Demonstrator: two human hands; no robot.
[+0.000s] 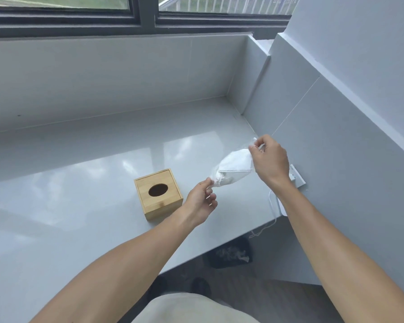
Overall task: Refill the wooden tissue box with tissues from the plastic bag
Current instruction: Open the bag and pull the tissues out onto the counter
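A square wooden tissue box with a dark oval hole in its lid stands on the glossy grey counter. To its right, held above the counter, is a clear plastic bag with white folded tissues inside. My left hand pinches the bag's lower left end. My right hand grips the upper right end, so the bag hangs stretched and tilted between both hands, apart from the box.
A white wall socket with a white plug and cable sits by the right wall, under my right forearm. The counter's front edge runs diagonally; below it on the floor stands a dark bin. A window runs along the back.
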